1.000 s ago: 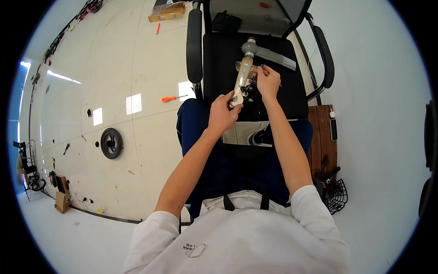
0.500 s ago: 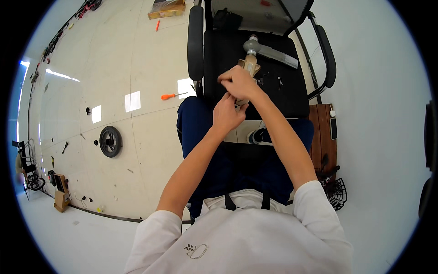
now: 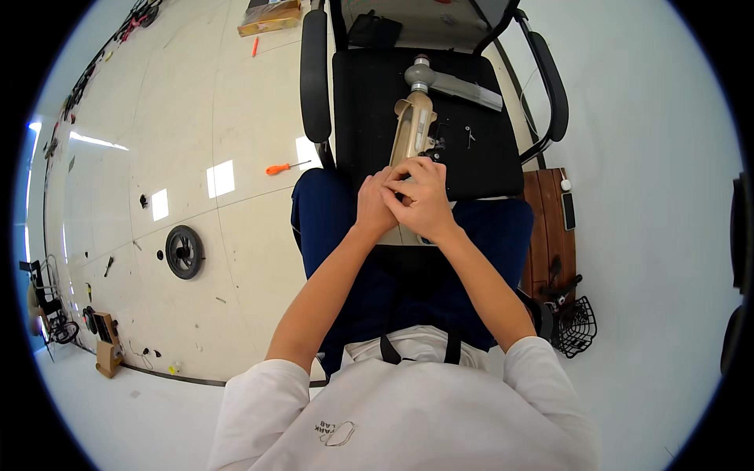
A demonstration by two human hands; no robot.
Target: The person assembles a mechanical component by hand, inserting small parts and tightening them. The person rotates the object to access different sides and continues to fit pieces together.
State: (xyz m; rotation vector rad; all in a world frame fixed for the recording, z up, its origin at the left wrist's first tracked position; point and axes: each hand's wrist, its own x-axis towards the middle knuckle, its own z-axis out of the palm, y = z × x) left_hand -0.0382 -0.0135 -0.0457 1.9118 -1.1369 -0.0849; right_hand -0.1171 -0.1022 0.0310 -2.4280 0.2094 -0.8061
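A long beige part (image 3: 411, 125), hollowed like a trough, lies on the black chair seat (image 3: 369, 102). At its far end is a grey rounded joint (image 3: 420, 76) with a flat grey arm (image 3: 469, 92) slanting to the right. My left hand (image 3: 374, 206) is closed at the part's near end. Curled beside it, my right hand (image 3: 424, 192) has thumb and fingers drawn together near the left fingertips; what they grip is hidden. Small dark pieces (image 3: 437, 141) and a small silvery piece (image 3: 470, 136) lie right of the beige part.
Padded armrests (image 3: 316, 78) flank the seat. On the floor at left are an orange-handled screwdriver (image 3: 279, 169), a black wheel (image 3: 185, 252) and scattered small parts. A wooden board (image 3: 547, 235) and a black wire basket (image 3: 578, 330) are at right.
My right hand has come down and nearer, off the beige part's middle, to beside my left hand. More of the beige part shows. The whole view has shifted slightly.
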